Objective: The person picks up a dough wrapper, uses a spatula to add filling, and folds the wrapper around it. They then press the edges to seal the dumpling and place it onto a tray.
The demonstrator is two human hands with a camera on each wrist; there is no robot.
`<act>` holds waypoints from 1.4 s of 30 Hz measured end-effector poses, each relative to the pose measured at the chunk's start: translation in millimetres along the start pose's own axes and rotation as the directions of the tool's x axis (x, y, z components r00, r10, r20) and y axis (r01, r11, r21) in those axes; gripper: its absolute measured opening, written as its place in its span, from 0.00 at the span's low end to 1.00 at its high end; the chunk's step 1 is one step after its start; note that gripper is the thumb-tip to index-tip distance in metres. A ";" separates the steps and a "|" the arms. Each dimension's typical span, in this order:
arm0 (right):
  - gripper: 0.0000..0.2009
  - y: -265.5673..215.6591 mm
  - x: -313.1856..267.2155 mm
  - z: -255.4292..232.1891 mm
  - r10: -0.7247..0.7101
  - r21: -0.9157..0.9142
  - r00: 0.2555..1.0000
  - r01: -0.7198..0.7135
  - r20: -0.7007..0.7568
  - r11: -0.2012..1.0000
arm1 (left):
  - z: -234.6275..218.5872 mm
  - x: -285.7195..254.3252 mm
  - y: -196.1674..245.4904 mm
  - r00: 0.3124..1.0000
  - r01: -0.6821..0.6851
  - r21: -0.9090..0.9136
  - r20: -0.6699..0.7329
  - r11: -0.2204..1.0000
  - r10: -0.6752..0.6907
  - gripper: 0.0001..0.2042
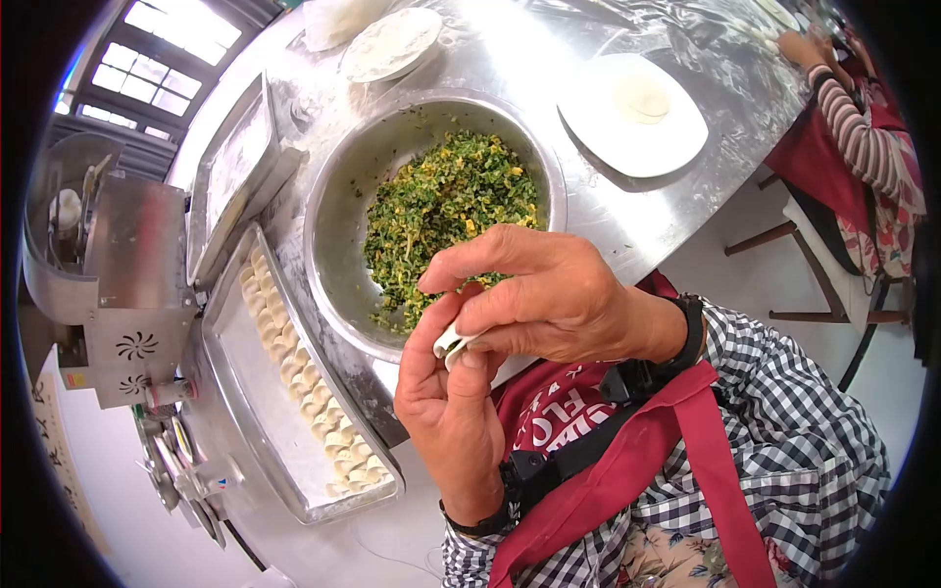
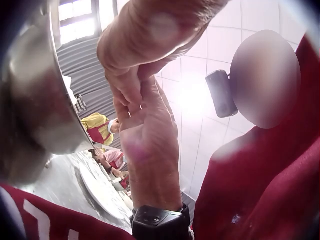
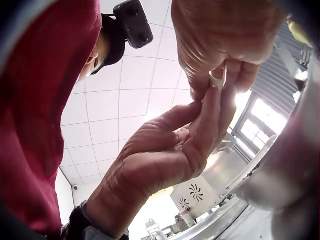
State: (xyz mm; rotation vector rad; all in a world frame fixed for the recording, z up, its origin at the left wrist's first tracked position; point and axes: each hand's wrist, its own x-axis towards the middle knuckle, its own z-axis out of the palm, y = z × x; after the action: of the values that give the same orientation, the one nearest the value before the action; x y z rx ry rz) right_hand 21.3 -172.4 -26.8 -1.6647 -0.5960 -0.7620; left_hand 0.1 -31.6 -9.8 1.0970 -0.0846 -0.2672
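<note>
A small folded dumpling (image 1: pixel 451 345) in white dough is pinched between both hands near the bowl's rim. My left hand (image 1: pixel 443 416) holds it from below, with the thumb against its edge. From the other side my right hand (image 1: pixel 559 299) pinches the dough between thumb and fingers. In the right wrist view a sliver of the white dough (image 3: pixel 216 81) shows between the fingertips; the rest is hidden. Just beyond the hands stands a large steel bowl (image 1: pixel 328 230) with chopped green and yellow filling (image 1: pixel 446 206).
Left of the bowl, a metal tray (image 1: pixel 250 392) carries rows of shaped dumplings (image 1: pixel 304 377). A white plate (image 1: pixel 598 122) with round wrappers (image 1: pixel 642 100) stands to the right, and a floury plate (image 1: pixel 392 47) behind. A steel machine (image 1: pixel 142 284) is at far left; another person (image 1: pixel 863 147) sits at right.
</note>
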 end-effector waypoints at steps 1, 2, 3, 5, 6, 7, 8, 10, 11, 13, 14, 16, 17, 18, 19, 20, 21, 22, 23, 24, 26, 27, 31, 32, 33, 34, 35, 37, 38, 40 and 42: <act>0.07 1.3 -0.7 -0.3 -0.019 0.006 1.000 0.019 0.010 1.000 | 2.2 -0.3 0.1 1.000 -0.012 0.025 -0.011 1.000 0.012 0.19; 0.07 1.8 -1.1 -0.4 -0.019 0.004 1.000 0.019 0.011 1.000 | 2.9 -1.0 -0.9 1.000 -0.011 0.024 -0.010 1.000 0.011 0.19; 0.07 2.3 -1.2 0.0 -0.028 0.010 1.000 0.028 0.012 1.000 | 3.2 -1.9 -1.9 0.999 -0.052 0.104 -0.007 0.993 0.053 0.19; 0.07 2.3 -1.5 -0.4 -0.037 0.017 0.999 0.036 0.013 0.999 | 2.7 -3.9 -5.1 0.996 -0.091 0.185 -0.003 0.979 0.093 0.19; 0.07 1.6 -1.6 -0.8 -0.029 0.027 0.999 0.028 0.029 0.999 | 1.1 -4.9 -7.8 0.993 -0.119 0.235 0.007 0.965 0.121 0.19; 0.08 1.3 -1.6 -0.6 -0.024 0.034 0.999 0.023 0.047 0.999 | -0.4 -5.3 -9.2 0.988 -0.150 0.283 0.021 0.947 0.150 0.19; 0.08 1.4 -1.4 -1.1 -0.025 0.034 0.999 0.023 0.048 0.999 | -1.2 -4.6 -8.3 0.988 -0.150 0.282 0.021 0.948 0.151 0.19; 0.08 1.1 -1.9 -1.2 -0.021 0.022 0.998 0.019 0.057 1.000 | -4.1 -3.4 -4.9 0.997 -0.076 0.268 0.017 0.960 0.074 0.20; 0.08 -0.3 -1.2 -1.7 -0.019 0.022 0.998 0.018 0.059 1.000 | -3.9 -3.6 -4.4 0.997 -0.074 0.267 0.015 0.961 0.073 0.20; 0.08 -3.9 1.1 -1.4 0.077 0.097 0.996 -0.081 0.039 0.992 | -3.9 -4.3 -3.1 0.998 -0.060 0.250 0.011 0.966 0.059 0.21; 0.08 -3.4 1.3 -1.5 0.077 0.096 0.996 -0.080 0.039 0.992 | -2.3 -4.3 -2.2 0.998 -0.060 0.249 0.011 0.967 0.059 0.21; 0.08 -1.1 1.2 -2.7 0.003 0.088 0.996 -0.011 0.086 0.996 | 2.4 -3.7 -0.7 0.998 -0.056 0.269 -0.018 0.962 0.063 0.20; 0.08 -0.1 -0.4 -1.7 0.005 0.087 0.996 -0.012 0.086 0.996 | 1.9 -3.7 -0.7 0.998 -0.055 0.268 -0.019 0.962 0.062 0.20; 0.08 1.6 -2.2 -1.1 0.017 0.113 0.997 -0.025 0.071 0.993 | 1.6 -2.7 -1.1 0.999 -0.041 0.256 -0.014 0.966 0.046 0.20; 0.08 2.5 -3.7 0.1 0.029 0.137 0.998 -0.036 0.056 0.990 | -0.1 -1.9 -1.7 0.999 -0.029 0.244 -0.007 0.969 0.031 0.20; 0.08 2.5 -4.5 0.6 0.029 0.137 0.998 -0.036 0.056 0.990 | -2.9 -0.4 -4.1 0.999 -0.029 0.244 -0.007 0.969 0.032 0.20; 0.08 2.3 -5.2 1.7 0.058 0.142 0.998 -0.062 0.036 0.988 | -6.9 1.7 -7.6 1.000 0.008 0.075 0.009 0.997 -0.009 0.20; 0.08 2.2 -5.3 2.1 0.087 0.148 0.996 -0.088 0.017 0.985 | -9.0 3.1 -9.5 0.998 0.048 -0.095 0.031 0.994 -0.045 0.21; 0.08 1.6 -4.4 2.4 0.086 0.148 0.996 -0.087 0.017 0.985 | -9.8 3.4 -9.7 0.999 0.047 -0.095 0.031 0.994 -0.044 0.21; 0.07 0.8 -2.9 2.6 0.053 0.086 0.999 -0.054 0.012 0.995 | -10.3 3.6 -9.8 0.998 0.062 -0.131 0.035 0.990 -0.057 0.21; 0.07 0.8 -1.9 2.1 0.020 0.026 1.000 -0.020 0.011 0.999 | -8.4 3.6 -9.0 0.997 0.074 -0.167 0.037 0.983 -0.069 0.21; 0.07 1.1 -2.1 1.8 0.001 -0.002 1.000 -0.001 0.021 1.000 | -5.3 3.0 -6.9 0.998 0.056 -0.104 0.018 0.993 -0.054 0.20; 0.07 5.1 -3.0 3.0 -0.073 -0.091 0.997 0.075 0.031 0.993 | -1.7 0.4 -6.9 1.000 -0.008 0.116 -0.027 0.993 0.011 0.20; 0.07 5.6 -3.0 2.5 -0.072 -0.092 0.997 0.075 0.032 0.993 | 0.2 -0.2 -8.3 1.000 -0.007 0.114 -0.028 0.993 0.011 0.20; 0.07 6.0 -2.8 3.1 -0.076 -0.079 0.997 0.077 0.024 0.994 | 1.5 -0.9 -9.5 0.997 -0.063 0.183 -0.028 0.981 0.069 0.20; 0.07 6.1 -2.9 3.5 -0.079 -0.066 0.997 0.080 0.015 0.995 | 2.1 -1.6 -10.1 0.992 -0.117 0.252 -0.025 0.961 0.127 0.20; 0.07 5.6 -2.7 3.6 -0.079 -0.066 0.997 0.080 0.016 0.995 | 1.0 -2.6 -10.7 0.992 -0.117 0.252 -0.025 0.961 0.127 0.20; 0.07 4.7 -1.7 2.0 -0.076 -0.057 0.996 0.079 0.044 0.995 | -1.0 -3.8 -13.0 0.984 -0.164 0.333 -0.007 0.928 0.177 0.20; 0.07 5.2 -2.2 2.2 -0.076 -0.058 0.996 0.078 0.044 0.995 | -2.0 -3.2 -12.8 0.984 -0.164 0.333 -0.007 0.929 0.176 0.20; 0.07 7.2 -3.4 2.2 -0.079 -0.071 0.996 0.082 0.042 0.994 | -3.5 -0.8 -11.6 0.992 -0.111 0.344 -0.019 0.932 0.125 0.19; 0.07 3.2 -1.0 3.6 -0.059 -0.070 0.998 0.061 0.023 0.996 | -6.2 -1.8 -12.2 0.993 -0.103 0.328 -0.019 0.939 0.115 0.20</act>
State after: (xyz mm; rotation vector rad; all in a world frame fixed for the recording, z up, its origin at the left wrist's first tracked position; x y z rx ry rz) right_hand 23.6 -169.6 -30.2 -1.7282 -0.6428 -0.8181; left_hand -2.5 -31.0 -23.4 1.4221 -0.1599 -0.1341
